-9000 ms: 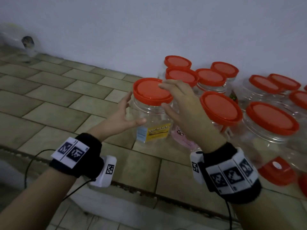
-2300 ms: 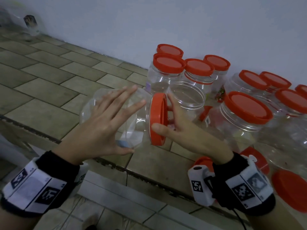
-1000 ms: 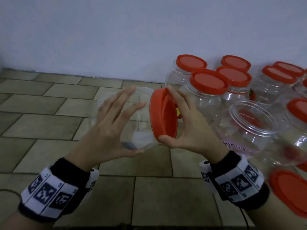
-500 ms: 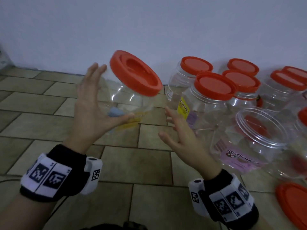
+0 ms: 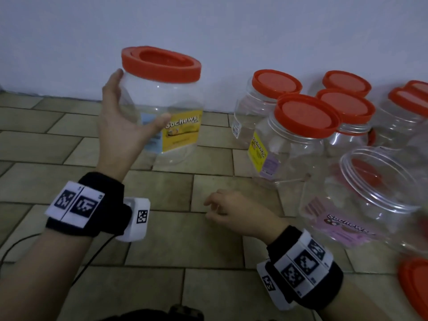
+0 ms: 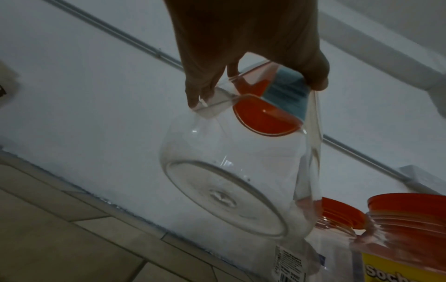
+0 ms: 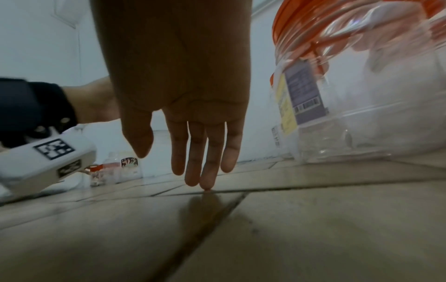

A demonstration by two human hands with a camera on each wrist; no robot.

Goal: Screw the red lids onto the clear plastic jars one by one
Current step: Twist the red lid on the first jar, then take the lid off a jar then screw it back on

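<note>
My left hand grips a clear plastic jar upright above the tiled floor, thumb on its front by the yellow label, fingers behind. A red lid sits on it. In the left wrist view the jar shows from below with the red lid seen through it, under my left hand. My right hand hangs low over the floor, holding nothing. Its straight fingers point down in the right wrist view, one fingertip touching a tile. An open jar without a lid leans at the right.
Several lidded jars stand along the white wall at the right. A loose red lid lies at the lower right edge. The tiled floor spreads in front. A lidded jar is close to my right hand.
My left hand has turned the lidded jar upright and carried it right and lower. My right hand has dropped from beside the jar to the floor.
</note>
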